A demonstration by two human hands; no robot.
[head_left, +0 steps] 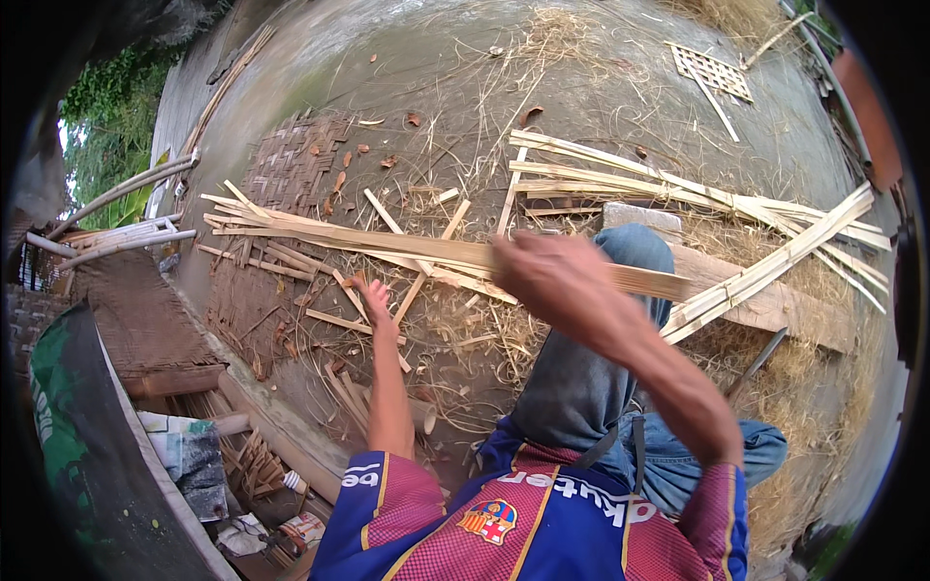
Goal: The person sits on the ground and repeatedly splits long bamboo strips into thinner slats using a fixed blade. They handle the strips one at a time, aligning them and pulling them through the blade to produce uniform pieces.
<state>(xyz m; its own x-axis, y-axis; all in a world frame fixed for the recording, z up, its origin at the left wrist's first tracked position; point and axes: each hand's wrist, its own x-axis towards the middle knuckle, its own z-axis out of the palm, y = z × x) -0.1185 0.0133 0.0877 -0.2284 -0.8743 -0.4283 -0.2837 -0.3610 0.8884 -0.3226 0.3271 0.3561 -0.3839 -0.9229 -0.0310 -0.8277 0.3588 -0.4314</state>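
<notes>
A long, flat bamboo strip [417, 244] stretches from the left across to my raised right knee. My right hand [547, 279], a little blurred, is closed around it near its right end. My left hand [375, 295] is off the strip, just below it, with the fingers apart and nothing in them. Beneath and around it lie several shorter split pieces [417, 295], some crossed over each other. More pale strips [237, 215] are bunched at the strip's left end.
Bundles of long split strips [620, 179] lie at the right, some resting across a wooden plank [794, 315]. A blade-like tool [760, 360] sits by my right leg. Further off are a woven mat [295, 160] and a lattice panel [712, 73]. Shavings litter the ground.
</notes>
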